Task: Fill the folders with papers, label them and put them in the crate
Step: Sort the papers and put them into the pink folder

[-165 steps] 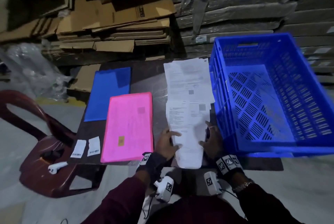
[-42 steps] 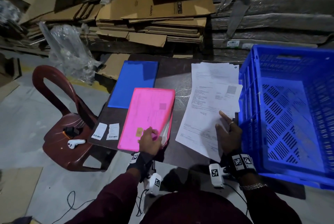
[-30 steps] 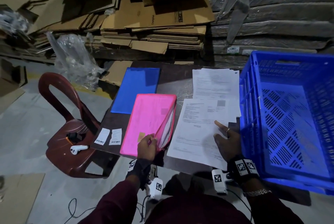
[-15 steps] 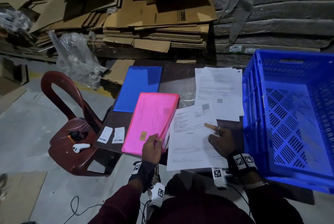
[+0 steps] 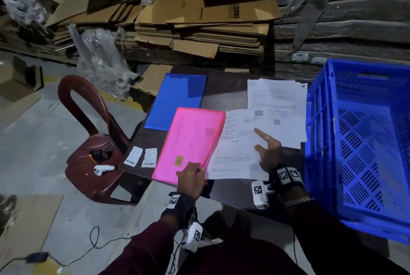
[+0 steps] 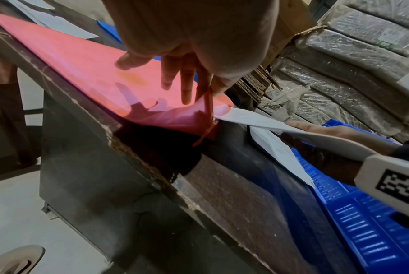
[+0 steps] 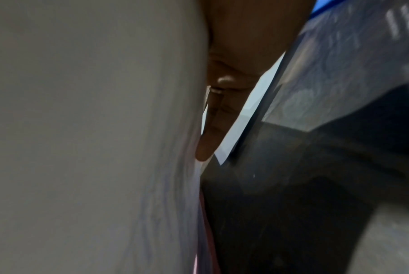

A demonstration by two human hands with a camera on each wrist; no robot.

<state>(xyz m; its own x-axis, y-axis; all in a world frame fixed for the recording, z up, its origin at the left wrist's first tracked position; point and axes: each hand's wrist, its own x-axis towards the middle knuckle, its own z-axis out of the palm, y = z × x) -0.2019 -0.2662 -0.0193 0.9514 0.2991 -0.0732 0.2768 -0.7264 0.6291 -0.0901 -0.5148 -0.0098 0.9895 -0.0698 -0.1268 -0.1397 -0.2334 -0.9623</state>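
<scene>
A pink folder [image 5: 190, 141] lies in the middle of the dark table [image 5: 224, 92]. My left hand [image 5: 195, 171] pinches the near right corner of its cover and holds that edge raised; in the left wrist view the pink folder [image 6: 93, 74] gapes at that corner. White sheets [image 5: 237, 150] lie with their left edge inside the gap. My right hand [image 5: 257, 139] rests on them with straight fingers. In the right wrist view the sheets [image 7: 81, 129] fill the left side. A paper stack [image 5: 277, 99], a blue folder [image 5: 177, 99] and two labels [image 5: 142, 157] lie around. The blue crate [image 5: 359, 141] stands at the right.
A dark red plastic chair [image 5: 88, 132] stands left of the table with a white device [image 5: 104, 169] on its seat. Flattened cardboard [image 5: 199, 30] and wrapped bundles [image 5: 343, 19] are stacked behind. A cable [image 5: 95, 241] runs on the floor.
My right hand has slid the top sheets leftward off the paper stack and into the pink folder's open edge. My left hand took the folder's corner and lifted it.
</scene>
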